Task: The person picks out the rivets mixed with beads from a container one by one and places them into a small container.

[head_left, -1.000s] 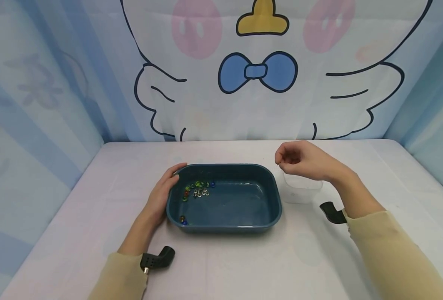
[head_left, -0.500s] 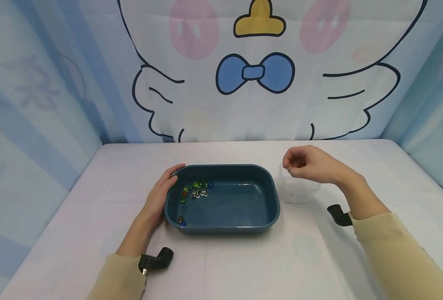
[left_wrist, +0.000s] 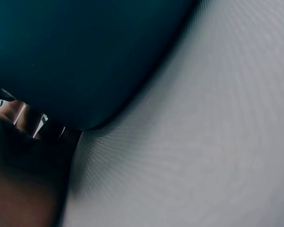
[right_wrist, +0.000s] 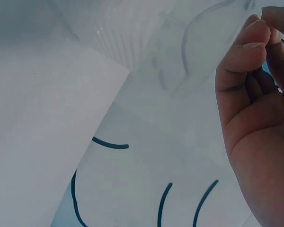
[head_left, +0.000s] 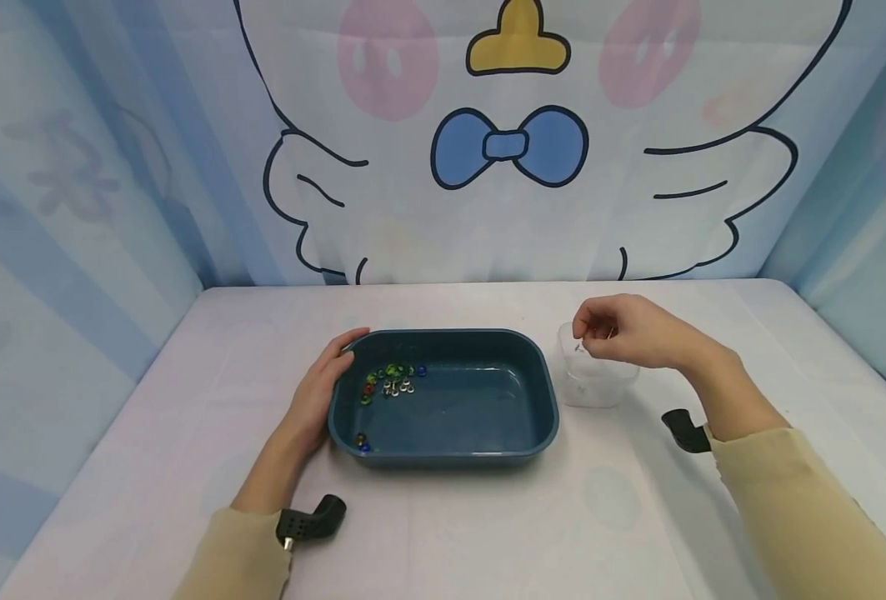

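Observation:
A dark teal plastic basin (head_left: 473, 417) stands on the table, and the left hand (head_left: 315, 396) holds its left rim, fingers over the edge. Inside, toward the left, are green, red and blue glass beads (head_left: 393, 372) and several small silver rings (head_left: 397, 387). Two more beads (head_left: 363, 442) lie in the near left corner. The right hand (head_left: 633, 332) is over a small clear plastic box (head_left: 596, 390) right of the basin. At its curled thumb and fingertips is a small silver piece (head_left: 578, 347), its exact kind too small to tell. The left wrist view shows mostly the basin's underside (left_wrist: 85, 56).
The table (head_left: 488, 533) has a pale cloth on it. Behind it hangs a curtain (head_left: 510, 225) with a cartoon bird and blue bow tie. Black wrist mounts (head_left: 311, 518) project from both sleeves.
The right hand has moved right and slightly down, from the box's far left corner to over the box. The left hand stays on the basin rim.

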Tool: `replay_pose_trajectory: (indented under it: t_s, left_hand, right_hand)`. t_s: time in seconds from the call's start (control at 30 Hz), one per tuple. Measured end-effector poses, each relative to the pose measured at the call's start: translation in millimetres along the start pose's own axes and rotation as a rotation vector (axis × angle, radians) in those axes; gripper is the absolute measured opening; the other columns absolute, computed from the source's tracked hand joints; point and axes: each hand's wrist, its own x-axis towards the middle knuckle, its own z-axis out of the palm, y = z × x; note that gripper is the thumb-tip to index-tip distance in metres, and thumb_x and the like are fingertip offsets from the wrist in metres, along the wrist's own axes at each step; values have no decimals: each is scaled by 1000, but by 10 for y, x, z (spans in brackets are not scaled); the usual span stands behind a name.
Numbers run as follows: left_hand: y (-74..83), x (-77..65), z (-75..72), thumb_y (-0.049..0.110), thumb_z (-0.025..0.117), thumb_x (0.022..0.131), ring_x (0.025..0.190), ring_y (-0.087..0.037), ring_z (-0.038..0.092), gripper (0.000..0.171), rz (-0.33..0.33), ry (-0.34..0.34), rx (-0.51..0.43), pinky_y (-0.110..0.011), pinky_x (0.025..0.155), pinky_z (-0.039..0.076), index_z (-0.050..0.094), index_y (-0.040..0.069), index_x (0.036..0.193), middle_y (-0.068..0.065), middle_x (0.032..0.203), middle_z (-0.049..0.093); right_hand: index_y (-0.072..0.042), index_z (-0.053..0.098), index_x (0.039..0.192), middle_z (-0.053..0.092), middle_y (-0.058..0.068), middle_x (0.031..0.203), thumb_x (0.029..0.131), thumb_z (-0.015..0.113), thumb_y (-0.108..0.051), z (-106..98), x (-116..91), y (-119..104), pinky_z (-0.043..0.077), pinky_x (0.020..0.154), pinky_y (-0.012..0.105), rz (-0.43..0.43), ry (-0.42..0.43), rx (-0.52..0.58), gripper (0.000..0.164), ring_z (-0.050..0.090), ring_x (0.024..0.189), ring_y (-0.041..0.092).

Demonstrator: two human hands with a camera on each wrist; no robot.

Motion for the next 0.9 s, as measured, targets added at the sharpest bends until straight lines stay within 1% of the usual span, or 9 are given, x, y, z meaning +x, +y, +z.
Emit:
replay_pose_trajectory:
  t_s: [0.17,0.4,0.7,0.9]
  left_hand:
    - [1,-4,-3,25,28,111,146,-22,26,46,4,-3,5,-43,120,16,38,17,155,-5,160,33]
    - [3,-10,-6,25,27,111,147,-23,26,46,4,-1,5,-44,120,15,38,17,155,-5,160,32]
    - [-1,-11,-8,25,28,111,147,-22,25,46,2,2,9,-43,120,15,38,17,155,-5,160,32]
    - [-2,-7,-4,25,28,111,146,-23,27,46,8,0,6,-44,120,16,38,17,155,-5,160,32]
  right_hand:
    - [-5,65,100,56,3,84,90,65,-1,-2,-6,-4,48,67,30,5,17,-6,11,53,79,22]
    - [-3,63,105,58,5,87,91,68,-3,6,-6,-27,49,68,29,-14,42,29,14,55,81,22]
    - [-2,64,106,61,6,92,92,69,-5,23,22,-78,52,71,28,4,62,34,16,56,84,24]
    - [-4,64,107,62,6,94,93,70,-6,36,56,-142,52,71,28,-30,72,42,16,56,84,24]
